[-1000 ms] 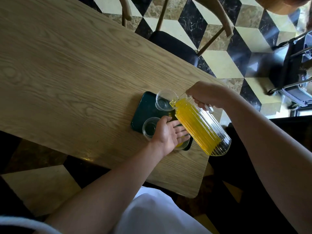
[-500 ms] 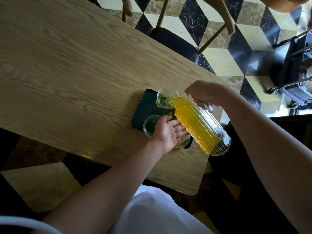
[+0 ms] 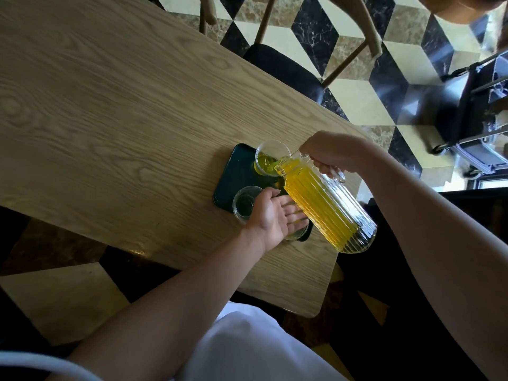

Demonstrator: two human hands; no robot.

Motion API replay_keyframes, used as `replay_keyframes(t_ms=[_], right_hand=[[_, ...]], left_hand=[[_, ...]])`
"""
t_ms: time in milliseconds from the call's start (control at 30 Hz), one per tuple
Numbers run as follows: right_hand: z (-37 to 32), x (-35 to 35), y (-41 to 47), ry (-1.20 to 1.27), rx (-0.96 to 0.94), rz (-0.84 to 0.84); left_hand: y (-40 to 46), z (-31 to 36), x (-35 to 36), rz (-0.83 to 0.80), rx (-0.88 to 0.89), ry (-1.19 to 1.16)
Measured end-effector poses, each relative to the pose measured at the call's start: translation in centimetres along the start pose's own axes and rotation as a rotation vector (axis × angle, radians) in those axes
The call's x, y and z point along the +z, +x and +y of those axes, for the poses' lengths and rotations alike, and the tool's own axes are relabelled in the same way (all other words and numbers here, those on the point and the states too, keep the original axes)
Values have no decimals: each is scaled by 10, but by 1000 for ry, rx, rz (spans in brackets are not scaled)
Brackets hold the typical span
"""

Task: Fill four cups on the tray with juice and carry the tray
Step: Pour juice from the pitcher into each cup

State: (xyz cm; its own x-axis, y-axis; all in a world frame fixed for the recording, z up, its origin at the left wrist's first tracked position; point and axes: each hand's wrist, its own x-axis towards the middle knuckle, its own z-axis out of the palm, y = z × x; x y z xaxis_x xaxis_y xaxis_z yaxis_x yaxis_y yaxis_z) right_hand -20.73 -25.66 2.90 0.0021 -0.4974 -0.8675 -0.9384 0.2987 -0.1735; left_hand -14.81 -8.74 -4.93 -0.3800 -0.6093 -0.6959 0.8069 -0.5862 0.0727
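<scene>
Juice now pools in the far clear plastic cup [image 3: 268,160] on the dark green tray [image 3: 233,177], poured from the ribbed glass pitcher [image 3: 327,204] whose handle the right hand [image 3: 330,152] grips; left hand [image 3: 277,215], fingers straight, steadies a near cup.

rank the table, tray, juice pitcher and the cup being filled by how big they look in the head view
1. table
2. juice pitcher, though held nearer the camera, so unsure against the tray
3. tray, partly covered
4. cup being filled
</scene>
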Motion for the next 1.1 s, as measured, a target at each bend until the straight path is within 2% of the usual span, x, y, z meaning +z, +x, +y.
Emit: replay_keyframes(t_ms=[500, 767, 1101], right_hand=[[-3, -3, 14, -2, 81, -18], [-1, -4, 11, 48, 55, -21], [4, -5, 21, 57, 164, -37]], left_hand=[[0, 1, -2, -33, -3, -35], [3, 2, -4, -30, -22, -74], [3, 4, -5, -49, -48, -70]])
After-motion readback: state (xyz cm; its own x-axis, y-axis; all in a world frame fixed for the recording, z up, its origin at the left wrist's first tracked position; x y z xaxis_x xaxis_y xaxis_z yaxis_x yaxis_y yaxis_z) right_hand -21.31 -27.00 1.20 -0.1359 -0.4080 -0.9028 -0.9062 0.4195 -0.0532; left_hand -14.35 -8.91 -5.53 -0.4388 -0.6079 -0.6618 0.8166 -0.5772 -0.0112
